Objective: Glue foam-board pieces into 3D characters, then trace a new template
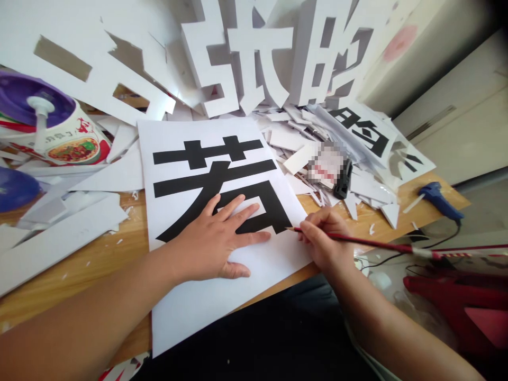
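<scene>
A white sheet lies on the wooden table, bearing a large black character with bold strokes. My left hand rests flat on the sheet with its fingers spread, covering part of the character's lower half. At the sheet's right edge, my right hand grips a dark red pencil. The pencil's tip touches or nearly touches the lower right corner of the black character.
White three-dimensional characters stand behind the sheet. White offcuts are heaped around it. A purple-topped tub is at left. On the right are a black tool, another printed sheet and a blue glue gun.
</scene>
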`<state>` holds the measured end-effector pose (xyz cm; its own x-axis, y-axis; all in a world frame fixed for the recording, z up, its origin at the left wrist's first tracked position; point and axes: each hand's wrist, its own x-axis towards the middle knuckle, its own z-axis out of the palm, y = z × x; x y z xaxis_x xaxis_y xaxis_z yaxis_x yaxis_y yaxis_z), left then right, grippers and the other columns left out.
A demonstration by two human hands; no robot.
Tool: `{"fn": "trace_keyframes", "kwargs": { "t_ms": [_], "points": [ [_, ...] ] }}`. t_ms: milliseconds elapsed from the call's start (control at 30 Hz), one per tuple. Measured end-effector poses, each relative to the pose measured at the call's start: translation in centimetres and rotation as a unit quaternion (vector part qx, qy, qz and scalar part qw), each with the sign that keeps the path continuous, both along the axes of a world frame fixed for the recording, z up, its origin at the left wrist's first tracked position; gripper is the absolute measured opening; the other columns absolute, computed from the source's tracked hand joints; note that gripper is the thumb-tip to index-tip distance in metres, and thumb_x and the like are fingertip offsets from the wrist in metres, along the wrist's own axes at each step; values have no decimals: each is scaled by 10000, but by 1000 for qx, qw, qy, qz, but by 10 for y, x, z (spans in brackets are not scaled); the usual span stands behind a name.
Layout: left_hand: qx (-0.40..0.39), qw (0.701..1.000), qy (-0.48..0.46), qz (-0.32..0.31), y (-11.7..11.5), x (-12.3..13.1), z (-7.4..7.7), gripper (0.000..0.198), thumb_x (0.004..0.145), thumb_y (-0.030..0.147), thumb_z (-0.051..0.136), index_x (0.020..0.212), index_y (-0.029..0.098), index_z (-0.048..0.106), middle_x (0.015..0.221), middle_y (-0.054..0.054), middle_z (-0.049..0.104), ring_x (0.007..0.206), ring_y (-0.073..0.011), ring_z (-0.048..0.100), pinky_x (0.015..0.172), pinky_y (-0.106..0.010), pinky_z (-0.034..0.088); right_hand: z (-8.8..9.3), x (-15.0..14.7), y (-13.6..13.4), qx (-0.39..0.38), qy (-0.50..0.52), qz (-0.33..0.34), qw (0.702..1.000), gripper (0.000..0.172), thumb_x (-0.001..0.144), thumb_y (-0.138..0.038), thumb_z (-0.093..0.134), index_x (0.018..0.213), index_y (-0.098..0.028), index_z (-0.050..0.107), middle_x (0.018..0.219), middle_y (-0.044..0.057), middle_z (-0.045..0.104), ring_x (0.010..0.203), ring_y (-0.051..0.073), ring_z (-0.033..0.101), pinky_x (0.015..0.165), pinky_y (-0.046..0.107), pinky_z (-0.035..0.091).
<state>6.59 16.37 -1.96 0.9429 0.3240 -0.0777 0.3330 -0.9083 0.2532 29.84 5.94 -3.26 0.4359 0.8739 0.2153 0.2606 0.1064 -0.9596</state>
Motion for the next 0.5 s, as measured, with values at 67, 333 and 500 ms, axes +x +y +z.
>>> {"fn": "trace_keyframes", "kwargs": {
  "t_ms": [67,333,500],
  "points": [
    [7,1000,1,0,0,0,-1,675,835,673,559,1449,533,316,1649,-10,117,1500,-380,67,1138,-633,-16,-1,-2,-7,0,-74,7,997,244,764,-238,696,593,-233,523,574,-11,628,530,150,600,520,274,456],
    [18,1000,-12,-2,0,-3,-5,709,837,680,552,1465,549,250,1652,-4,98,1499,-382,63,1135,-627,-19,-1,-4,-10,-35,-163,48,985,260,796,-242,654,560,-218,547,606,15,685,521,147,638,474,240,448],
    [14,1000,-1,0,0,-1,-2,712,818,660,593,1454,542,294,1650,-9,108,1495,-393,79,1136,-634,-8,3,-5,-9,-51,-190,55,979,251,800,-261,641,563,-217,570,626,22,711,535,149,658,488,242,464]
  ]
}}
